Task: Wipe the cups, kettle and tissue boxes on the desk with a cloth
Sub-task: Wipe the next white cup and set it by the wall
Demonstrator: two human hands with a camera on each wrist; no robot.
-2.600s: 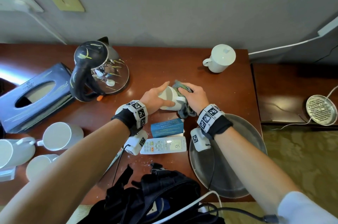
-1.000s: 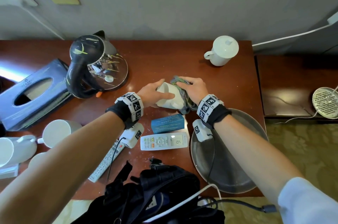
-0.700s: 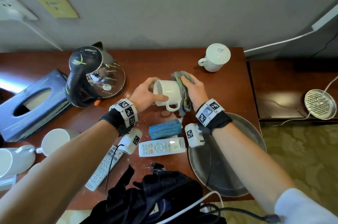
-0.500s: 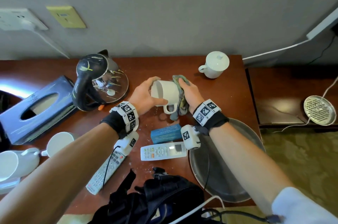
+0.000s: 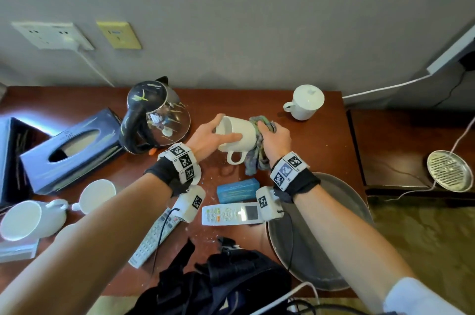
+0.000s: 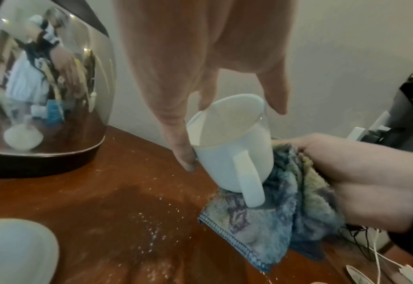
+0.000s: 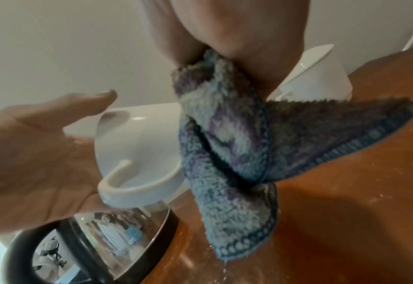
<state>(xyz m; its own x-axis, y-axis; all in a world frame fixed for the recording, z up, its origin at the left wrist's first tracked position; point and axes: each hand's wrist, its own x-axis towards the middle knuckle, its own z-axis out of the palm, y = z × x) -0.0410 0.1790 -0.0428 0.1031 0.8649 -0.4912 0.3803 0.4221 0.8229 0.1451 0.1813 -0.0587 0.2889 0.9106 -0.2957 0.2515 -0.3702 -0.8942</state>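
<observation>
A: What's in hand?

B: A plain white ceramic mug with a loop handle (image 5: 237,135), held on its side above the reddish-brown wooden desk (image 5: 321,140), mouth toward the left, handle hanging down. The left hand (image 5: 205,137) clasps it at the rim end, thumb along the near side, fingers over the top. The right hand (image 5: 275,140) has its fingers curled round a fluffy blue, purple and grey microfibre cloth (image 6: 281,215), bunched against the mug's base with a tail hanging free.

A: How will it handle?

B: I'd judge it light but rigid, glazed and slick, and likely to chip if it drops on the wood. Gripping the wall near the rim seems sound; the handle would be firmer still. The cloth is soft and limp, and a few drops fall from its lower edge in the right wrist view, so it is probably damp.

A: And around it?

B: Just left stands a mirror-polished steel kettle with a black handle and lid (image 5: 154,119); beyond that a dark blue tissue box with an oval slot (image 5: 69,146). Three more white mugs (image 5: 30,219) lie at the near left, and a lidded white cup (image 5: 305,102) stands at the back right.

A: Any writing?

B: The tissue box bears a small pale crest, too fine to read. A small blue carton (image 5: 237,190) carries printing too small to make out, and a white remote with a lit screen (image 5: 232,214) shows nothing I can read.
</observation>
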